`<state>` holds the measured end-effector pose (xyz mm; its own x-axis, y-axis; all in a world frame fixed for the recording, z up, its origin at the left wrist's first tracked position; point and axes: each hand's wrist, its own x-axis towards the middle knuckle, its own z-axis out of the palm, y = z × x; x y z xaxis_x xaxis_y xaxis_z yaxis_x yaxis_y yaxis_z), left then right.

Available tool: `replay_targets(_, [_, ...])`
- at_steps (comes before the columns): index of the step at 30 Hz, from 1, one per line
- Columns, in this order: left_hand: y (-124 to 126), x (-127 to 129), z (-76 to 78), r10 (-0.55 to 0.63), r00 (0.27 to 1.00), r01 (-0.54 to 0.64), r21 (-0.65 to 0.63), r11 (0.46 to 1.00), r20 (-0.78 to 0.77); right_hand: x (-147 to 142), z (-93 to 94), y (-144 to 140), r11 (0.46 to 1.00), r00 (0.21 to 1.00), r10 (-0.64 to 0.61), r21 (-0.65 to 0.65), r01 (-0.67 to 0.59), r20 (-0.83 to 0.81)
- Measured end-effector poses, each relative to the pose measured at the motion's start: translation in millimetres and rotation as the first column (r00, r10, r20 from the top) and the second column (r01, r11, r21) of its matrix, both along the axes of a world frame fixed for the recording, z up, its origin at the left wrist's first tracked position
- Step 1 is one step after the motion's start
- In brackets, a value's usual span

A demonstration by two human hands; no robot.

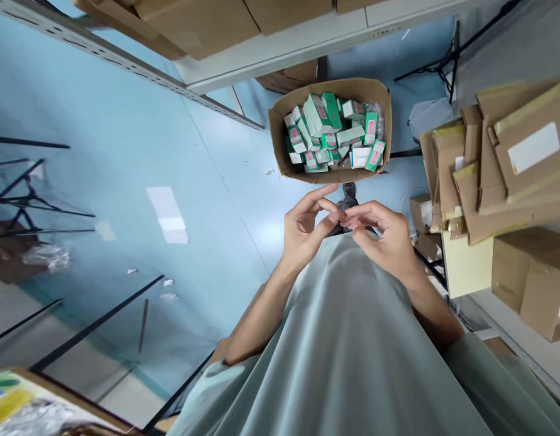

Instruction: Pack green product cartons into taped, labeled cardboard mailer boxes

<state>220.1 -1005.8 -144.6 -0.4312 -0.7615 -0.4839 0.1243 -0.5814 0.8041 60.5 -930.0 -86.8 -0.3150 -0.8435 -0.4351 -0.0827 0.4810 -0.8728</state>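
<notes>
Left hand [302, 233] and right hand [386, 239] meeting fingertip to fingertip, fingers loosely curled; anything pinched between them impossible to tell. Just beyond, on blue floor [125, 151]: open brown cardboard box [280, 145] of small green-and-white cartons [325, 130].

A blue floor [125, 151] spreads below, flecked with small scraps. At right, flat cardboard mailers [497, 163] lie stacked — one bears a blank white label [533, 147] — with closed brown boxes [529, 278] near them. More cartons [193, 21] sit on a grey shelf [280, 51] at top. Black tripod legs [29, 200] stand left.
</notes>
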Motion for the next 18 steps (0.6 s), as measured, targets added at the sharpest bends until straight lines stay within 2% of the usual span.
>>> replay_targets(5, [-49, -6, -47.6, 0.101, 0.992, -0.105, 0.046, 0.993, 0.079, -22, -52.9, -60, 0.997, 0.995, 0.035, 0.069, -0.041, 0.096])
replay_targets(10, [-91, -7, -102.7, 0.134, 0.987, -0.144, 0.12, 0.982, 0.087, -28, -124.2, -109, 0.986, 0.993, 0.033, 0.156, -0.051, 0.116])
replay_targets(14, [-119, 6, -155.8, 0.155, 0.984, -0.171, 0.207, 0.963, 0.088, -17, -187.8, -138, 0.975, 0.989, 0.02, 0.216, -0.051, 0.145])
replay_targets(18, [-143, 24, -218.2, 0.169, 0.979, -0.195, 0.268, 0.944, 0.116, -2, -259.6, -157, 0.962, 0.989, 0.004, 0.268, -0.045, 0.149])
